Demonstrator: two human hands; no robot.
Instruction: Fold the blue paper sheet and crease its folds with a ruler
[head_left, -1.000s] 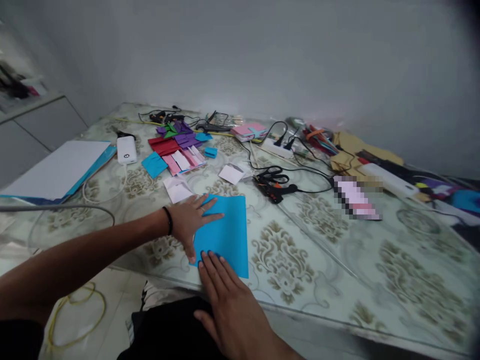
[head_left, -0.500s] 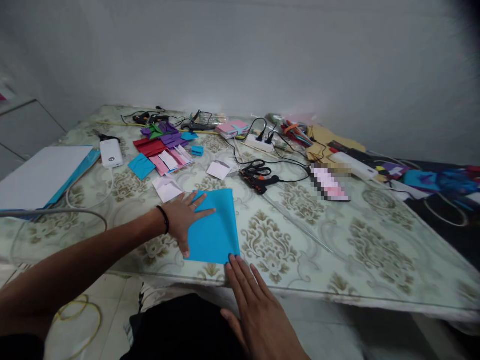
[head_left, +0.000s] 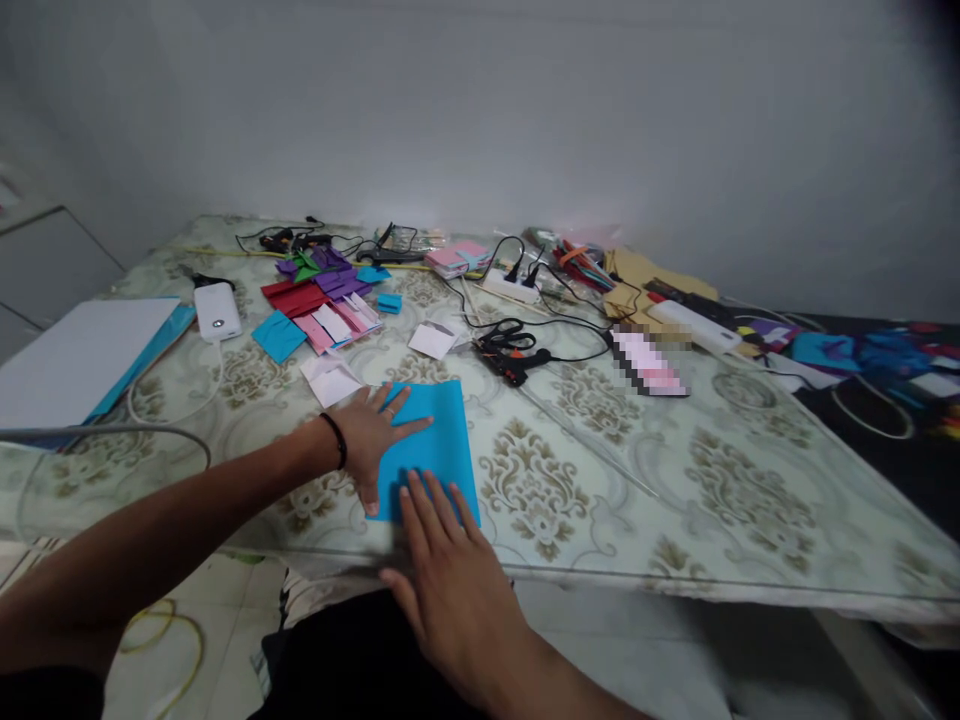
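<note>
A sheet of blue paper (head_left: 439,420) lies flat near the front edge of the table, with a straight edge along its right side. My left hand (head_left: 367,435) rests palm down on its left part, fingers spread. My right hand (head_left: 450,560) lies over the sheet's lower edge, its fingers stretched out on the paper and its thumb apart. Neither hand grasps anything. Beyond my left hand sits a folded white paper piece (head_left: 330,380), and another white piece (head_left: 436,338) lies farther back.
Colored folded papers (head_left: 322,300) are heaped behind. A glue gun (head_left: 510,355) with a black cord lies mid-table. White sheets (head_left: 82,345) and a white power bank (head_left: 216,311) are at left. A power strip (head_left: 510,287) and a pixelated phone-like object (head_left: 649,362) stand toward the right.
My right hand has slid left from the sheet's lower right corner onto its lower middle. My left hand stays in place. The camera view has shifted slightly.
</note>
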